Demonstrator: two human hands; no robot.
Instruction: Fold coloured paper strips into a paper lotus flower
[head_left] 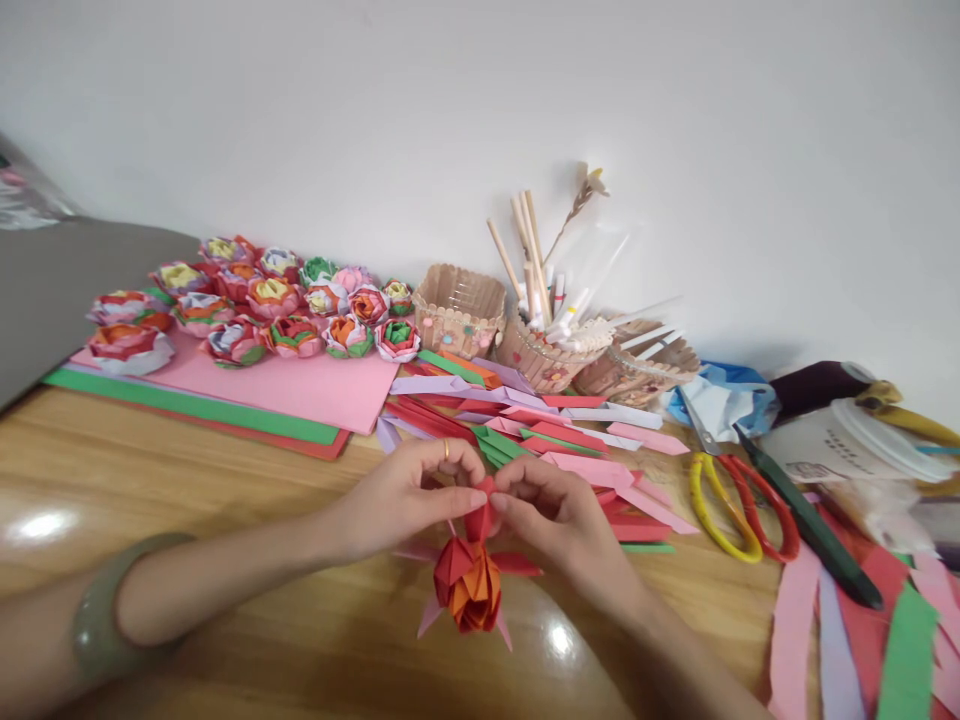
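Note:
A folded paper flower with an orange centre, red petals and pink points hangs below my two hands, over the wooden table. My left hand pinches the upright red petal at its top, thumb against fingers. From the other side, my right hand grips the same red petal between thumb and forefinger. The fingertips of both hands nearly meet there. Just beyond them lies a spread of folded paper strips in red, pink, green, purple and white.
Finished paper flowers sit on stacked coloured sheets at the left. Craft-stick baskets, one holding wooden sticks, line the wall. To the right are scissors, a dark green cutter, a white tub and uncut paper strips.

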